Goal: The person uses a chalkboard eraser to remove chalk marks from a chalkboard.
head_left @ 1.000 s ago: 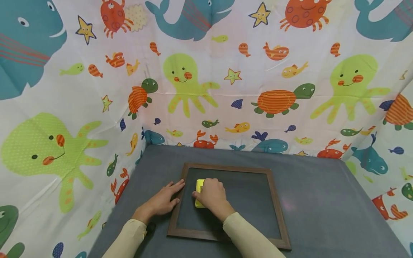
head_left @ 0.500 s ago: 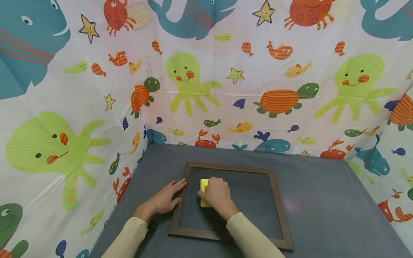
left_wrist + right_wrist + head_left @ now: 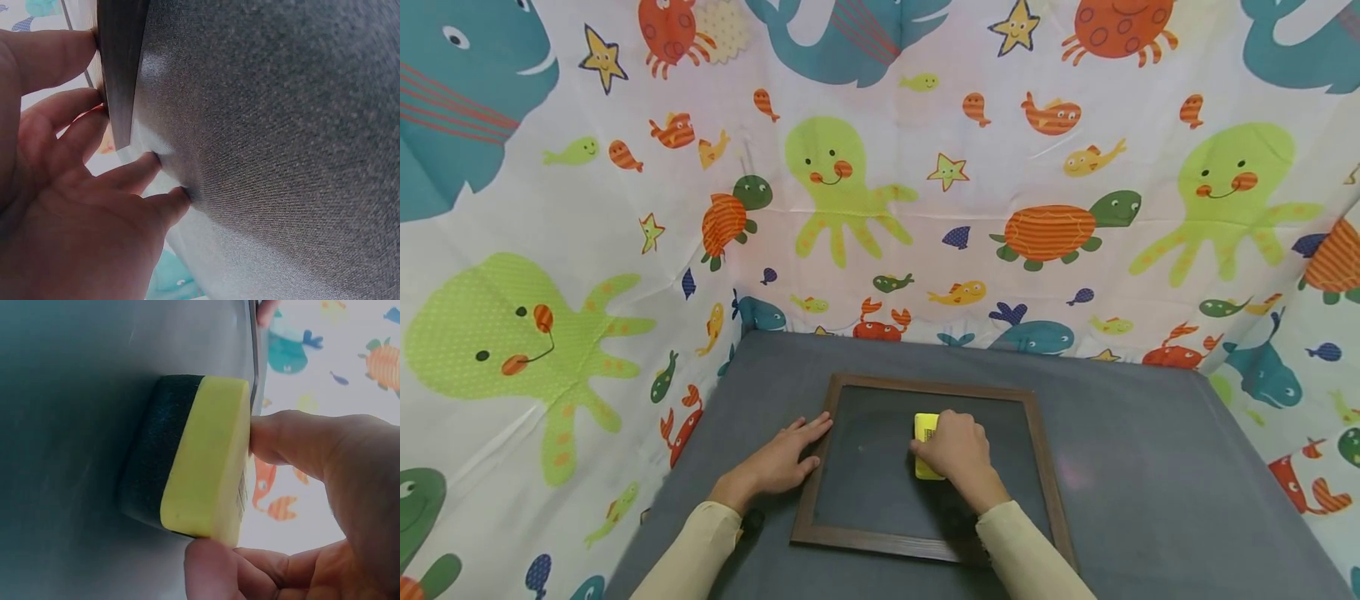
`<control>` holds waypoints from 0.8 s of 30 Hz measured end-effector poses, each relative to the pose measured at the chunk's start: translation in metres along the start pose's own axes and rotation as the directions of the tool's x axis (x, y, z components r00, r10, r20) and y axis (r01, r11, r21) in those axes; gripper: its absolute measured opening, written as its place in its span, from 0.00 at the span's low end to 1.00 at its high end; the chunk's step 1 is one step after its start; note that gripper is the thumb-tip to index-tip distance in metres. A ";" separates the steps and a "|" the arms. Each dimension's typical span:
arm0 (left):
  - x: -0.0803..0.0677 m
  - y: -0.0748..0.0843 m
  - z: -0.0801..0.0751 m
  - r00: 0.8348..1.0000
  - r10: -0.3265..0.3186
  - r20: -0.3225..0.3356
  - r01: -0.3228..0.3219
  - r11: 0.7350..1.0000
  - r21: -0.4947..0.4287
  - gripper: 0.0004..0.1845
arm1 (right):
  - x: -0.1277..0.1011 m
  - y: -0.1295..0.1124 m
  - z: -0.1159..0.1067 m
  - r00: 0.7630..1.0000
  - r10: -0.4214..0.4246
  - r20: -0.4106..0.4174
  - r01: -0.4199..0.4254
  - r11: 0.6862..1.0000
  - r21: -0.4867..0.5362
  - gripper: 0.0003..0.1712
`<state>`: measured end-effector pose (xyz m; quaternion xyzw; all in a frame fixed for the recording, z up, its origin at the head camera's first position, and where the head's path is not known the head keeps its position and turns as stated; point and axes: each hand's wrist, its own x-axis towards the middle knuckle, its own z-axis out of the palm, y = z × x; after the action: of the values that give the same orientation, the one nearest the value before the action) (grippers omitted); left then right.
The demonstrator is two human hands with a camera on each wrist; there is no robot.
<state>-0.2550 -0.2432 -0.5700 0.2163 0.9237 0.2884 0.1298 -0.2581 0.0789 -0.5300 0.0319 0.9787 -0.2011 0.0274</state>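
A chalkboard [image 3: 872,500] with a brown wooden frame [image 3: 910,545] lies flat on the dark grey cloth. My right hand [image 3: 958,454] holds a yellow-and-black chalkboard eraser [image 3: 924,427] on the board, a little right of its middle. In the right wrist view the eraser [image 3: 203,456] has its black felt side against the board surface, with thumb and fingers gripping the yellow block. My left hand [image 3: 778,462] is spread at the frame's left edge. The left wrist view shows thumb and some fingers touching the frame [image 3: 122,69], while two other fingertips rest on the cloth.
The grey cloth [image 3: 1165,483] extends to the right of the board and behind it. White curtains [image 3: 880,192] printed with sea animals stand at the back and both sides. A faint small mark [image 3: 861,448] shows on the board's left half.
My right hand has slid the eraser to the right across the board, from near the left side to just past the middle. The left hand stays at the frame's left edge.
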 end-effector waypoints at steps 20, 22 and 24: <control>-0.001 0.002 0.000 1.000 -0.013 -0.001 0.013 1.000 0.003 0.37 | -0.009 0.081 -0.035 0.996 0.093 -0.004 -0.093 0.996 -0.009 0.35; -0.002 0.002 0.000 1.000 -0.015 -0.002 0.015 1.000 0.000 0.37 | -0.010 0.086 -0.037 0.995 0.098 -0.003 -0.098 0.995 -0.014 0.36; -0.002 0.003 0.000 1.000 -0.015 -0.005 0.015 1.000 0.000 0.37 | -0.010 0.091 -0.039 0.995 0.102 0.000 -0.102 0.995 -0.019 0.36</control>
<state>-0.2522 -0.2418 -0.5681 0.2088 0.9255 0.2880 0.1298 -0.2429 0.1771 -0.5294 0.0815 0.9776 -0.1902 0.0387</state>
